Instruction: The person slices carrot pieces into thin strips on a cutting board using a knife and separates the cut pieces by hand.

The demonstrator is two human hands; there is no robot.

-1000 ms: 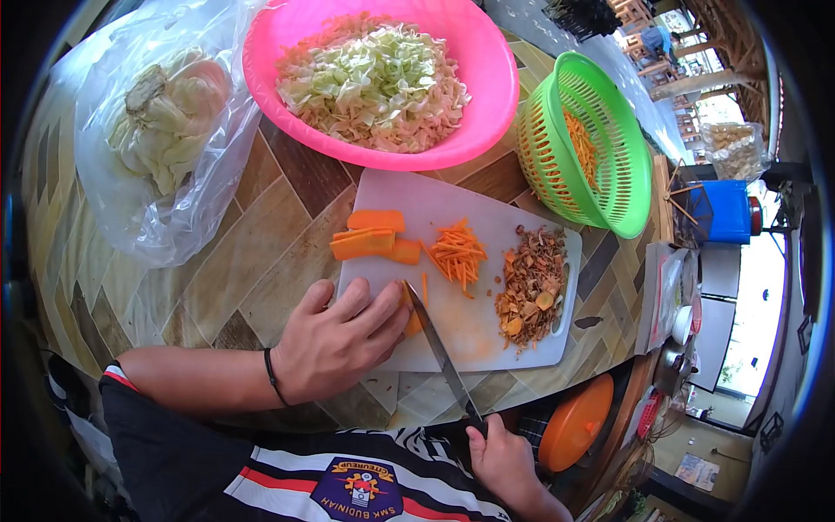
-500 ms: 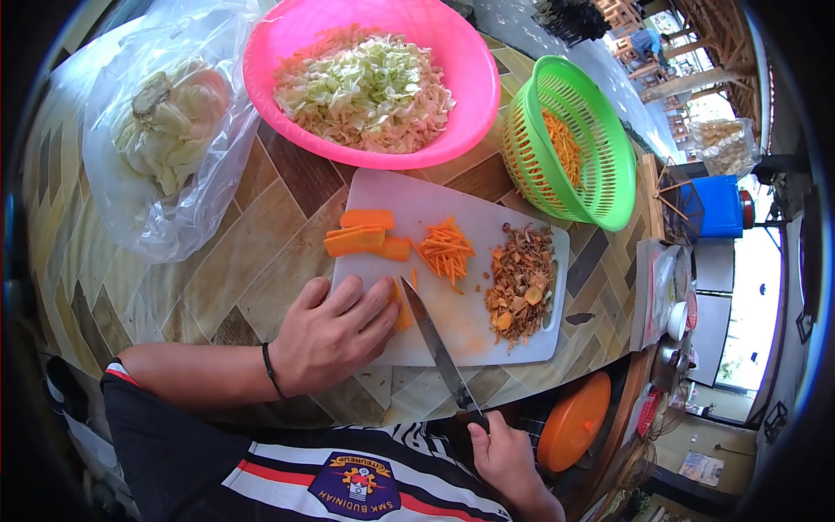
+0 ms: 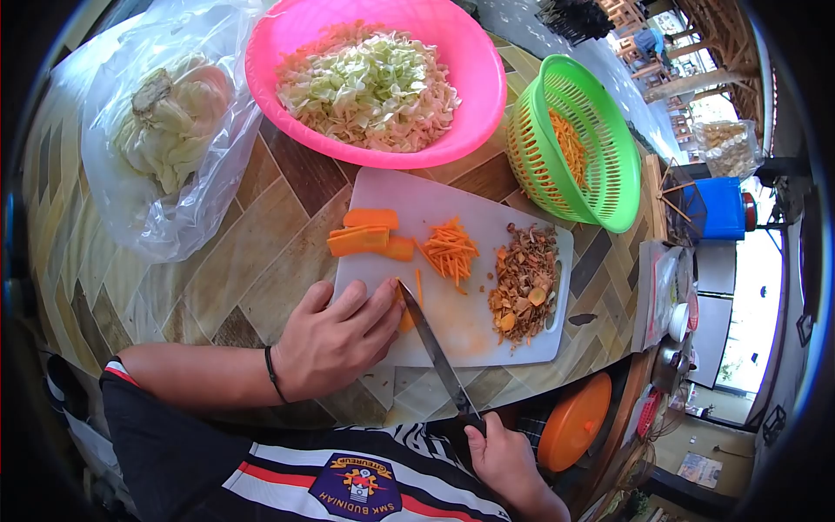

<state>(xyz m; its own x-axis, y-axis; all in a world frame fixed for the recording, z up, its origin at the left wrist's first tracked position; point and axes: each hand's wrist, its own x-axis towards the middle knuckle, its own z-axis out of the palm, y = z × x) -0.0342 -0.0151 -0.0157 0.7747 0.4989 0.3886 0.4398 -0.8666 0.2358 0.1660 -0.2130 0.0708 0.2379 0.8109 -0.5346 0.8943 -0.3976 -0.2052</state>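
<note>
My left hand presses its curled fingertips onto a piece of carrot at the left part of the white cutting board. Most of that piece is hidden under the fingers. In my right hand is the black handle of a kitchen knife; its blade slants up across the board, the tip right beside my left fingertips. Above the left hand lie thick carrot slices, partly stacked. A small heap of carrot strips sits mid-board, and brownish peelings with carrot ends are piled near the board's handle slot.
A pink basin of chopped cabbage stands behind the board. At right of it is a green basket with shredded carrot. A cabbage in a clear plastic bag lies at left. An orange lid is below the table edge.
The knife tip has shifted slightly left against my left fingertips. A longer carrot strip now shows beside the blade. The left hand stays nearly in place.
</note>
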